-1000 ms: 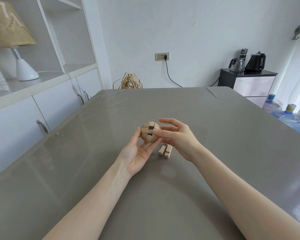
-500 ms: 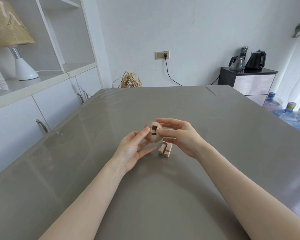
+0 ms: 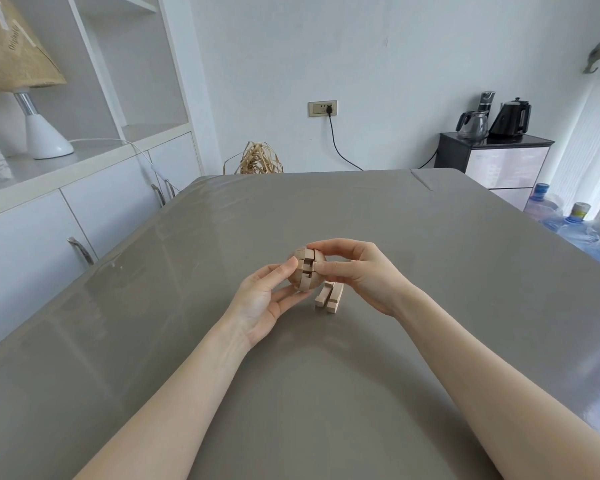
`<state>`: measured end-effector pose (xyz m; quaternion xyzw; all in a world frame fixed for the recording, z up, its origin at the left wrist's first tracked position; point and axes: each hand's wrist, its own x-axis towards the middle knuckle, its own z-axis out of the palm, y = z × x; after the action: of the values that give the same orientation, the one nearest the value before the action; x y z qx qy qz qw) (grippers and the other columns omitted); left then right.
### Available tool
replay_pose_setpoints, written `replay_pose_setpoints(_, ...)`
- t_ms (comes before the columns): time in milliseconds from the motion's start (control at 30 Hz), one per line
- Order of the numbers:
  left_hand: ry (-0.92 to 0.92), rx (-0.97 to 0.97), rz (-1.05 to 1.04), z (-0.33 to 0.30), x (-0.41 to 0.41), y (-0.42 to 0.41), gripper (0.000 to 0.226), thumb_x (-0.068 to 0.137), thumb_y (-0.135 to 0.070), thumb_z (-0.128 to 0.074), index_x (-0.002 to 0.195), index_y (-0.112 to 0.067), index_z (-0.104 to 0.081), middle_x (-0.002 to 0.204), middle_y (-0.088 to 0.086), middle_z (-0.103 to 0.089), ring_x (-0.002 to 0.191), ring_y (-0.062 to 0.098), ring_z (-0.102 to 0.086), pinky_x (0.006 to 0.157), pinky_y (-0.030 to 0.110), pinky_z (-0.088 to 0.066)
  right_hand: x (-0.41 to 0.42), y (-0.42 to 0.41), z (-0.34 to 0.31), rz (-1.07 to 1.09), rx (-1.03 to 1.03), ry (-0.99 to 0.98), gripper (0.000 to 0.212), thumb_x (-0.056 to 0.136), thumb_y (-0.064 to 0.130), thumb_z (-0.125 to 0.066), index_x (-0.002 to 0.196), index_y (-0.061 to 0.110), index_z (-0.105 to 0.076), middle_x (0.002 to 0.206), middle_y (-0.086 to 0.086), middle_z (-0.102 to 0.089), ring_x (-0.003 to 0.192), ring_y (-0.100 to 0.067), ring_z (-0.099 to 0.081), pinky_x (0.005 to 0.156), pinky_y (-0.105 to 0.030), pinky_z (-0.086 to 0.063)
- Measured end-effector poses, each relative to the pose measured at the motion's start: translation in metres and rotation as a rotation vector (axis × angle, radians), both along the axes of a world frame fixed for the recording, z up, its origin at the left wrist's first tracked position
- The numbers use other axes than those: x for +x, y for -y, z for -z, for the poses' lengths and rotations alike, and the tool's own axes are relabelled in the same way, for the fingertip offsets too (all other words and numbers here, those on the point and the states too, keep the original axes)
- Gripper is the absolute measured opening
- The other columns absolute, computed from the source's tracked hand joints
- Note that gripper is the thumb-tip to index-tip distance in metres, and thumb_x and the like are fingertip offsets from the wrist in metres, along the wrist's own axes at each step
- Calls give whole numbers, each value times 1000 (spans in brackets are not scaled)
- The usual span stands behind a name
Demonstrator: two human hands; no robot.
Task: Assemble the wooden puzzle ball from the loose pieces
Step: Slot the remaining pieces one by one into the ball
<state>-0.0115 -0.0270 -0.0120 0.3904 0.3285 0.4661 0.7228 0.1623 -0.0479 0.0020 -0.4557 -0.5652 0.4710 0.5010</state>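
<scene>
A partly built wooden puzzle ball (image 3: 305,273), light wood with open slots on its front, is held just above the grey table (image 3: 326,393). My left hand (image 3: 265,299) pinches its left and lower side with thumb and fingers. My right hand (image 3: 364,271) grips its right side, thumb on the front and fingers curled over the top. Two loose wooden pieces (image 3: 329,297) lie side by side on the table just below and right of the ball, partly hidden by my right hand.
White cabinets with metal handles (image 3: 80,249) line the left edge of the table, a lamp (image 3: 32,109) on their shelf. Far right stands a dark cabinet (image 3: 492,161) with kettles, and water bottles (image 3: 568,223) sit beside the table.
The ball passed from resting in my left palm into my right hand's grip, and turned. My left hand now pinches it from the left side. The loose pieces stayed put.
</scene>
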Motion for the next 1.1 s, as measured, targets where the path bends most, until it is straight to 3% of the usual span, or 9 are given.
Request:
replay_pose_setpoints(267, -8, -28, 15, 0, 1, 1, 16, 83, -16, -65, 84, -1, -58, 105, 20, -69, 95, 35, -69, 76, 40, -59, 3, -2, 1, -10, -26, 31, 24, 84, 7, -68, 106, 16, -69, 120, -11, -64, 107, -33, -64, 101, -46, -48)
replay_pose_setpoints(400, 20, -23, 10, -2, 1, 1, 34, 88, -16, -61, 115, 3, -56, 101, 15, -71, 93, 29, -71, 75, 38, -60, -1, -3, -1, 14, -9, 25, 24, 83, 8, -69, 105, 17, -68, 117, -8, -64, 100, -25, -65, 99, -43, -49)
replay_pose_setpoints(467, 21, -24, 7, -2, 0, 1, 38, 90, -15, -60, 121, 4, -54, 100, 14, -71, 92, 28, -71, 74, 37, -60, -2, -4, 0, 23, -6, 39, 24, 83, 9, -70, 105, 16, -68, 116, -7, -65, 100, -26, -65, 98, -46, -49)
replay_pose_setpoints(700, 0, -33, 22, 1, 0, 0, 20, 78, -18, -67, 88, -2, -58, 101, 18, -70, 91, 31, -71, 74, 38, -60, 3, -4, 0, -3, -38, 30, 21, 82, 5, -70, 101, 15, -68, 116, -10, -63, 93, -32, -63, 97, -50, -46)
replay_pose_setpoints(800, -8, -30, 34, 1, 0, 1, 32, 74, -20, -68, 97, -2, -57, 110, 22, -67, 92, 31, -71, 72, 37, -60, 3, -5, 0, -15, -46, 9, 19, 83, 3, -68, 98, 14, -68, 112, -9, -63, 91, -29, -62, 91, -46, -49)
replay_pose_setpoints(967, -9, -48, 30, 2, 1, 1, 32, 85, -16, -63, 112, 0, -55, 110, 22, -68, 91, 29, -71, 71, 37, -60, 5, -5, 0, -19, -60, 11, 17, 83, 4, -68, 97, 14, -69, 113, -11, -63, 92, -26, -64, 95, -49, -48)
replay_pose_setpoints(1100, -14, -54, 32, 1, 1, 2, 33, 82, -17, -65, 109, -1, -55, 111, 22, -67, 90, 27, -71, 73, 37, -60, 6, -5, -1, -14, -69, 18, 18, 84, 5, -68, 100, 10, -68, 116, -19, -63, 92, -26, -64, 95, -49, -48)
